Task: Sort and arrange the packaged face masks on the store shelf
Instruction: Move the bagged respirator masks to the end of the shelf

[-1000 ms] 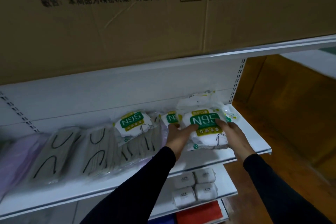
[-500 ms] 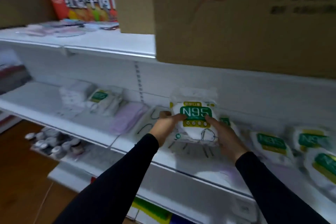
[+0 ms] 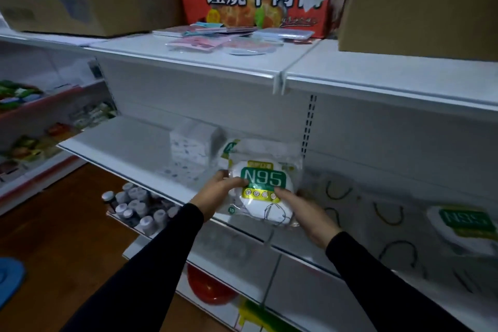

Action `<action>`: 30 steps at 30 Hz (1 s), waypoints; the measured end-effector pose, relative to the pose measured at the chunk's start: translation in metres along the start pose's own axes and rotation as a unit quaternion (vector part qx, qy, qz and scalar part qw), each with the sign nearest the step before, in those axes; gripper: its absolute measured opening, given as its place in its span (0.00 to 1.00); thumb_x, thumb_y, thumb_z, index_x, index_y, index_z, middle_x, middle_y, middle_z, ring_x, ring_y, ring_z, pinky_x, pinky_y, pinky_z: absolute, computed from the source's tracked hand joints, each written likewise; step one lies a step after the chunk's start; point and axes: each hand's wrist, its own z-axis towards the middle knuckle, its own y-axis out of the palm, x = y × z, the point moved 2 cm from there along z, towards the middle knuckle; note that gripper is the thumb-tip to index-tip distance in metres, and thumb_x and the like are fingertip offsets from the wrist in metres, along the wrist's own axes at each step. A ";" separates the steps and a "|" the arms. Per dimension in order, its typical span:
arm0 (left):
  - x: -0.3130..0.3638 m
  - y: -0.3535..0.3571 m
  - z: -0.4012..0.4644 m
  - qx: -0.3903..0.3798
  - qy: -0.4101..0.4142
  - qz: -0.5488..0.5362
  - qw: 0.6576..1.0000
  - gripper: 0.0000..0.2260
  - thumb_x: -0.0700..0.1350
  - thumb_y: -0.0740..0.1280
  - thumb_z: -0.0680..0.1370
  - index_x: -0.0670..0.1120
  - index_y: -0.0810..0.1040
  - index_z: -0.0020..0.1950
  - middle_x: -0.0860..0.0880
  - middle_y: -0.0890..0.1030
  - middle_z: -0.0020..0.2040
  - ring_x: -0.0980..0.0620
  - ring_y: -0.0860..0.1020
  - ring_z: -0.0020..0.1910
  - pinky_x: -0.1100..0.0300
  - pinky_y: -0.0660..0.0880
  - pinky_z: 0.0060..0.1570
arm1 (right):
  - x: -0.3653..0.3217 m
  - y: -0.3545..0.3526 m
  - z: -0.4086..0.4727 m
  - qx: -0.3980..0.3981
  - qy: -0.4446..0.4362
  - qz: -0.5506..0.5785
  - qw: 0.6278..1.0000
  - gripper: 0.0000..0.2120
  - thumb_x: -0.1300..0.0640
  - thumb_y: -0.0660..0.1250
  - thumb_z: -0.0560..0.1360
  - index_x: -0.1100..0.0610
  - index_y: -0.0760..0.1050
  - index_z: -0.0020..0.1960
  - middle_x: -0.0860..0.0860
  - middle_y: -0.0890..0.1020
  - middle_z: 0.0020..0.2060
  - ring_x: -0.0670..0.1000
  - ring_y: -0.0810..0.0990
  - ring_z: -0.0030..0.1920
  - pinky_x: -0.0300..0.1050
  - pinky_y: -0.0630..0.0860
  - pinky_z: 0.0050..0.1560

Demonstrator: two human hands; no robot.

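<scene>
Hands first: our left hand (image 3: 215,195) and right hand (image 3: 304,212) both grip one N95 pack (image 3: 262,189), thumbs laid over its printed face and fingers behind, so the label faces us and stays readable while we carry it. We hold it in the air just in front of the middle shelf (image 3: 140,162), above the shelf's front edge, not yet resting on anything. Gripping the pack at its two lower sides probably keeps the loose plastic from sagging. Just behind it, another green-labelled pack (image 3: 229,147) leans beside a pale boxy package (image 3: 195,143), and that looks like the group we mean to join. Further right on the shelf lie grey masks with dark ear loops (image 3: 388,213) and a second N95 pack (image 3: 463,224), label turned away from us.
</scene>
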 end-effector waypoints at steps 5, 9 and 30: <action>-0.011 -0.094 0.030 -0.011 -0.064 0.030 0.997 0.29 0.49 0.74 0.62 0.39 0.75 0.60 0.40 0.84 0.50 0.41 0.83 0.48 0.48 0.78 0.47 | 0.013 0.096 0.034 0.023 0.049 -0.032 0.998 0.32 0.33 0.74 0.62 0.59 0.78 0.52 0.51 0.86 0.44 0.51 0.85 0.45 0.50 0.82 0.51; -0.018 -0.126 0.051 -0.012 -0.106 0.087 0.991 0.08 0.42 0.66 0.77 0.39 0.76 0.51 0.46 0.79 0.35 0.56 0.77 0.24 0.68 0.68 0.22 | 0.024 0.131 0.055 0.036 0.094 -0.057 0.993 0.40 0.26 0.71 0.57 0.61 0.81 0.49 0.54 0.86 0.42 0.53 0.85 0.43 0.45 0.79 0.44; -0.018 -0.130 0.110 -0.018 -0.058 0.204 0.977 0.22 0.59 0.67 0.65 0.47 0.81 0.52 0.48 0.84 0.52 0.50 0.81 0.49 0.55 0.77 0.54 | 0.014 0.138 0.086 0.145 0.133 -0.001 0.980 0.36 0.30 0.71 0.58 0.60 0.80 0.51 0.54 0.86 0.45 0.55 0.84 0.46 0.56 0.81 0.52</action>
